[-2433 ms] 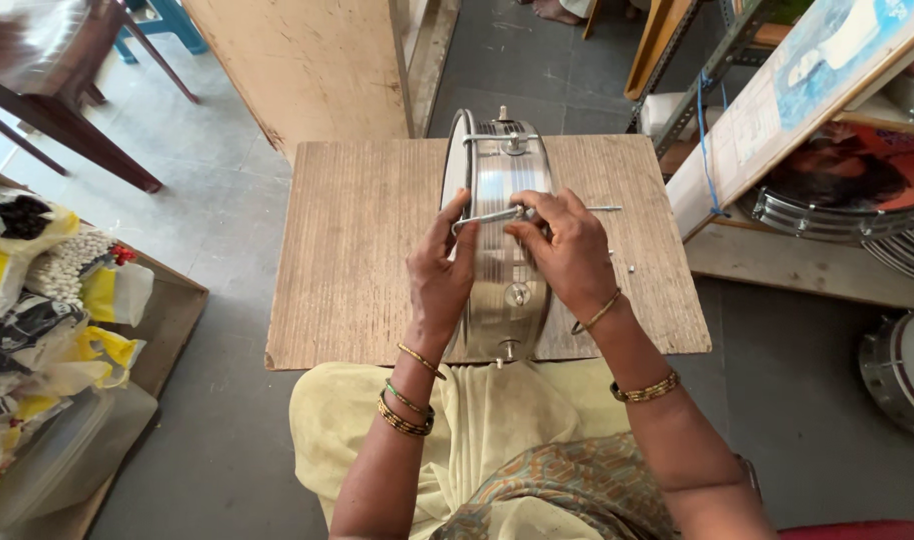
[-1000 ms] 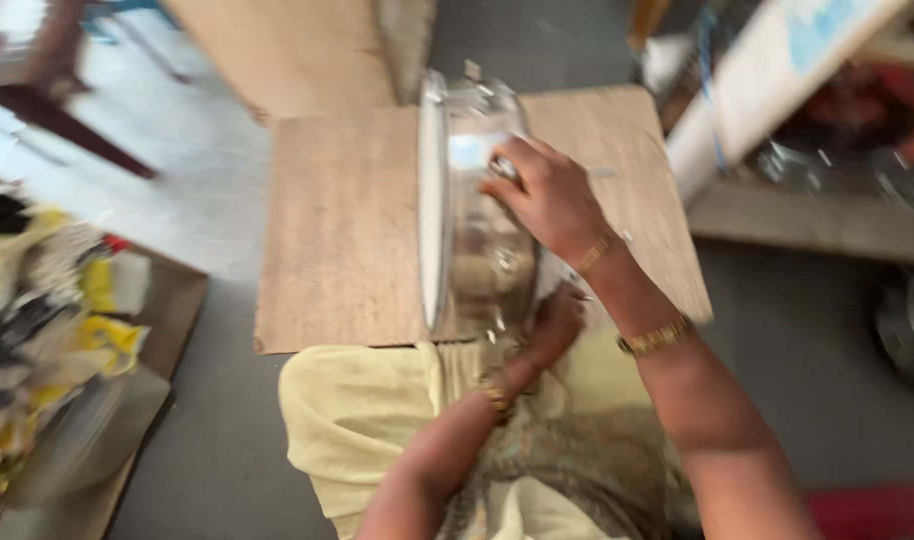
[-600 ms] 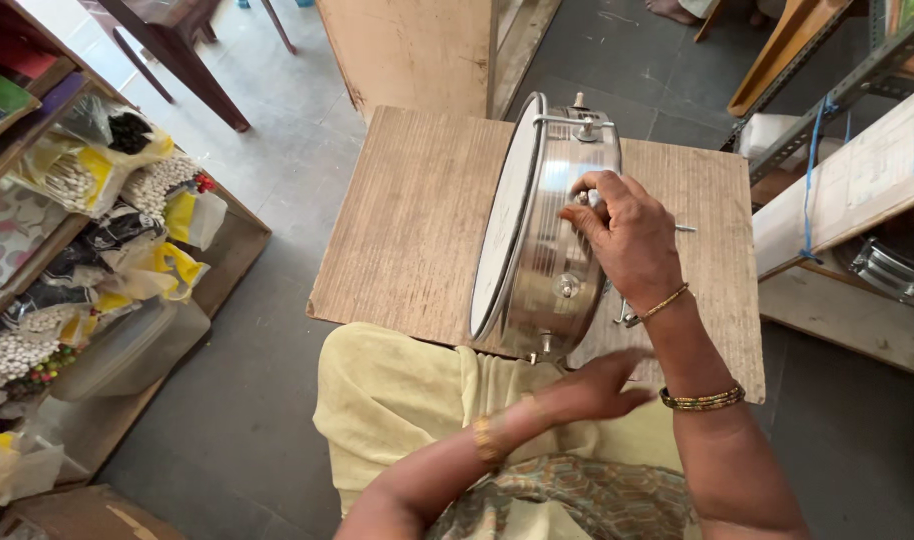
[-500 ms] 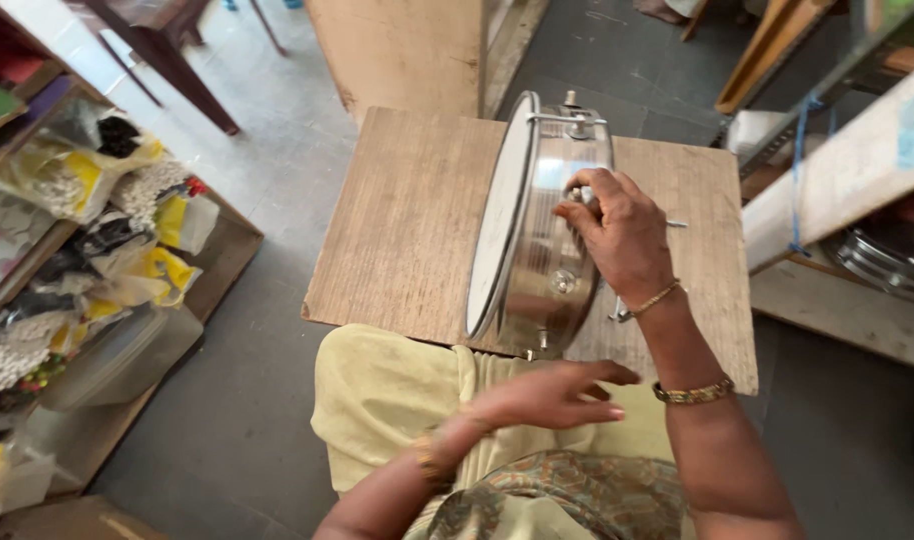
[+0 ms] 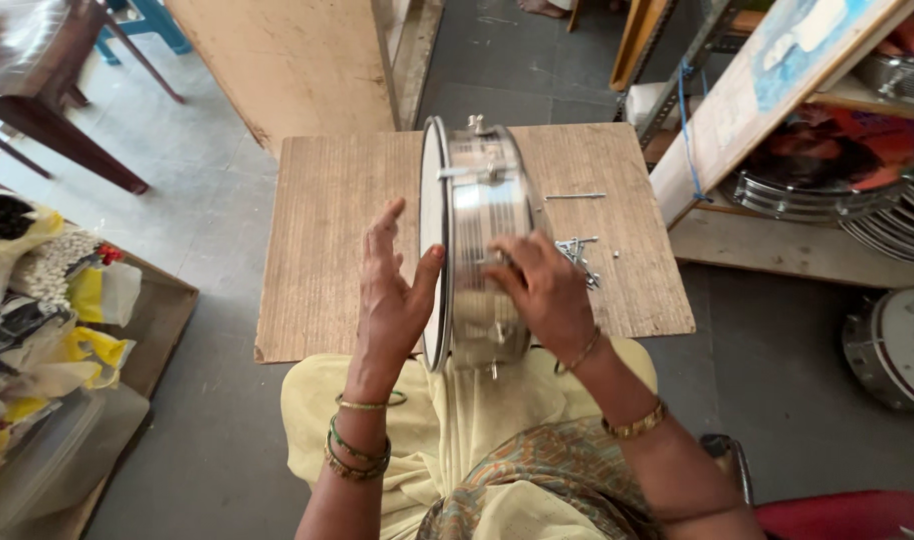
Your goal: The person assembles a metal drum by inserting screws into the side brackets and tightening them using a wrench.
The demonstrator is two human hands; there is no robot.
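A shiny metal drum (image 5: 482,200) stands on its edge on a wooden board (image 5: 327,230) across my lap, its white head facing left. My left hand (image 5: 392,290) is beside the drumhead, fingers spread, with the thumb touching the rim. My right hand (image 5: 542,290) lies over the drum's shell, fingers curled on a metal fitting at its side. A small heap of screws (image 5: 577,250) lies on the board just right of the drum. One long thin rod (image 5: 575,196) lies further back.
Shelves at the right hold more metal drums (image 5: 807,190), and another drum (image 5: 897,345) rests on the floor. Plastic bags of goods (image 5: 37,300) fill a low shelf at the left. A plywood sheet (image 5: 287,60) and a dark table leg (image 5: 47,110) stand beyond the board.
My left hand has risen from my lap to the drumhead's rim. My right hand has stayed on the drum's shell. The view has swung back to centre.
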